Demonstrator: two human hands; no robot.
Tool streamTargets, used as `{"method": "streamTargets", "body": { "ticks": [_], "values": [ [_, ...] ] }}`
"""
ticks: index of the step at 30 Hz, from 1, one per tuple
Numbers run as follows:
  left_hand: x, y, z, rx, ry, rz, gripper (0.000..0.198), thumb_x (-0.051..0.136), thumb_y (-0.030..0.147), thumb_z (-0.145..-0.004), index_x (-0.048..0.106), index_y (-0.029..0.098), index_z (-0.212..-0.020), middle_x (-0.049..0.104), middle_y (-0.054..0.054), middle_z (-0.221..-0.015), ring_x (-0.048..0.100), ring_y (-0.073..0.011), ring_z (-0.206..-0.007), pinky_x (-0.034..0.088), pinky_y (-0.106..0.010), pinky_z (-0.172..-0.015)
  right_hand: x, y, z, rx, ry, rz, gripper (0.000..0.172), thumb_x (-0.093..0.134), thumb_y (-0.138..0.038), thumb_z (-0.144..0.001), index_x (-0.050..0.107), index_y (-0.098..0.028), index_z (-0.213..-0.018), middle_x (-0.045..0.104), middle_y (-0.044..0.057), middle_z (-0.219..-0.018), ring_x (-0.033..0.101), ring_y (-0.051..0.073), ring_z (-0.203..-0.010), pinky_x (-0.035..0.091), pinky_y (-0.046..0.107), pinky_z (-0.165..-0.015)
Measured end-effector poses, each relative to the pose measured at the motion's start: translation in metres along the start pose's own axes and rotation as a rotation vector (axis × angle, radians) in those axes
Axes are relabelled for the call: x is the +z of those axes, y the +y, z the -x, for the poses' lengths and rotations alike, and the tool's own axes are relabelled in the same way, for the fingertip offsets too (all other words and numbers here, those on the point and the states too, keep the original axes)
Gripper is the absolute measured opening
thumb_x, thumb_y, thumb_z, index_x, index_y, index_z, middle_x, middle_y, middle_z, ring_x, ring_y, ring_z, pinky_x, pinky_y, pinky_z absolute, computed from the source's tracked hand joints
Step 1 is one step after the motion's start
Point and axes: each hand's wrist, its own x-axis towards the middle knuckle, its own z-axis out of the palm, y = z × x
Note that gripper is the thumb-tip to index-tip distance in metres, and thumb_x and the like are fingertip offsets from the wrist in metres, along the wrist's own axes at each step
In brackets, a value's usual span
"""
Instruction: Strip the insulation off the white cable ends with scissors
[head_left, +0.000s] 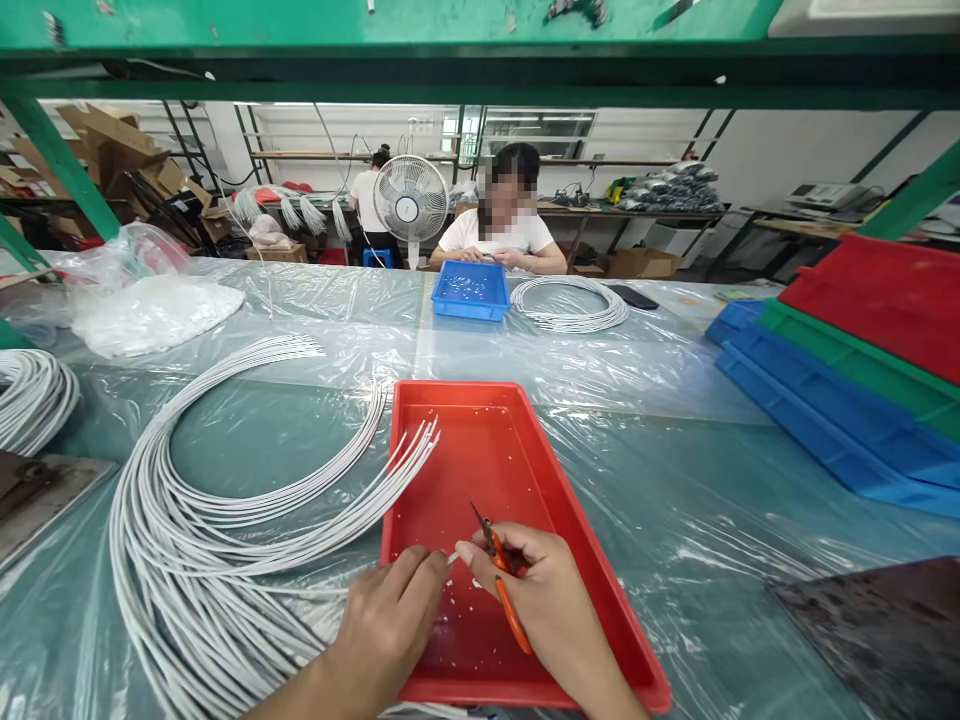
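Note:
My left hand (391, 612) is closed on a white cable, whose short end (453, 557) sticks out past the fingers above the red tray. My right hand (529, 580) holds orange-handled snips (501, 560), their dark pointed blades aimed up and to the left. The thumb and a fingertip of that hand meet the cable's end. Below lies the red tray (517, 418), with small white scraps scattered over its floor. To the left a large bundle of white cables (161, 520) curves in a loop, and several of its ends rest over the tray's left rim.
Stacked red, green and blue trays (855, 370) stand at the right. Metal plates (877, 620) lie at both near sides. Across the table a co-worker (510, 235) sits behind a blue tray (471, 310) and a cable coil (570, 322). A plastic bag (150, 305) lies far left.

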Motion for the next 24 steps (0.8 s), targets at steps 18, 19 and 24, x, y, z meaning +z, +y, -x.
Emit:
{"method": "streamTargets", "body": {
  "ticks": [18, 19, 24],
  "values": [
    [-0.007, 0.014, -0.032, -1.286, -0.043, 1.829, 0.016, 0.073, 0.023, -0.069, 0.067, 0.008, -0.068, 0.062, 0.000, -0.056, 0.050, -0.0018, -0.041, 0.040, -0.009, -0.042, -0.001, 0.019, 0.018, -1.019, 0.159, 0.708, 0.026, 0.046, -0.004, -0.079, 0.063, -0.010, -0.098, 0.071, 0.008, -0.071, 0.061, 0.021, -0.062, 0.045, 0.033, -0.063],
    [-0.008, 0.014, -0.032, -1.274, -0.031, 1.823, 0.015, 0.072, 0.023, -0.070, 0.067, 0.009, -0.070, 0.062, -0.001, -0.059, 0.051, -0.0022, -0.042, 0.041, -0.010, -0.043, 0.000, 0.019, 0.019, -1.002, 0.164, 0.685, 0.027, 0.046, -0.004, -0.079, 0.062, -0.010, -0.099, 0.071, 0.008, -0.071, 0.061, 0.020, -0.061, 0.046, 0.032, -0.061],
    [-0.024, 0.010, -0.036, -1.107, 0.052, 1.691, 0.014, 0.060, 0.023, -0.080, 0.065, 0.010, -0.076, 0.063, -0.002, -0.064, 0.054, -0.0057, -0.047, 0.043, -0.015, -0.049, 0.005, 0.012, 0.026, -0.620, 0.078, 0.231, 0.030, 0.063, -0.008, -0.070, 0.056, -0.019, -0.097, 0.064, 0.002, -0.068, 0.057, 0.014, -0.057, 0.047, 0.022, -0.053]
  ]
}}
